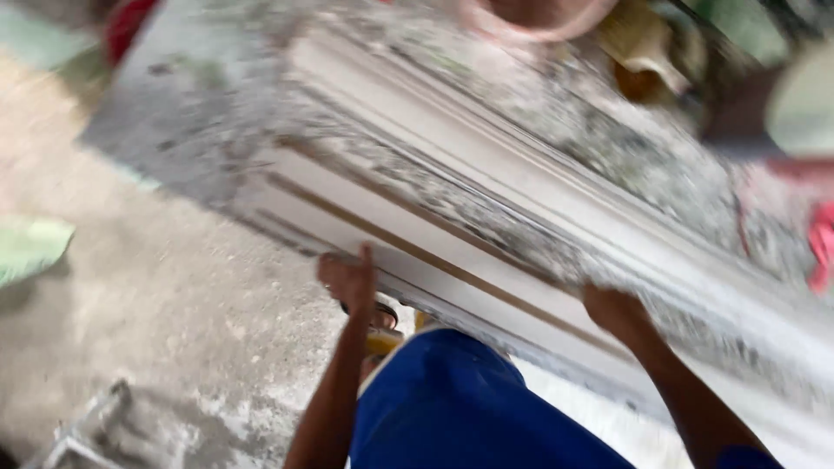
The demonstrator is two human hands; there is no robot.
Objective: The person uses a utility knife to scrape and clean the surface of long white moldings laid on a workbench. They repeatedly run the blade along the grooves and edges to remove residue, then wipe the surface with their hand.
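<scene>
While the picture is blurry, two bare hands show at the near edge of a long white moulding. It is a long piece with raised ridges and grooves that run along it. Thin tan lines run along it too. It lies on a grey, dusty worktop and stretches from the far left part toward the near right corner. White powder and grey specks cover both the moulding and the worktop.

The left hand is at the near edge of the moulding, toward its left end. Its fingers curl over the edge and one finger points up. It grips the edge. The right hand is further right along the same near edge. Its fingers fold over the edge and hold it too. The two hands are well apart.

Blue clothing fills the bottom middle, between the two arms. A pale concrete floor lies to the left of the worktop. A pink round tub sits at the far edge of the worktop, cut off by the top of the picture. A green thing lies on the floor at the left.
</scene>
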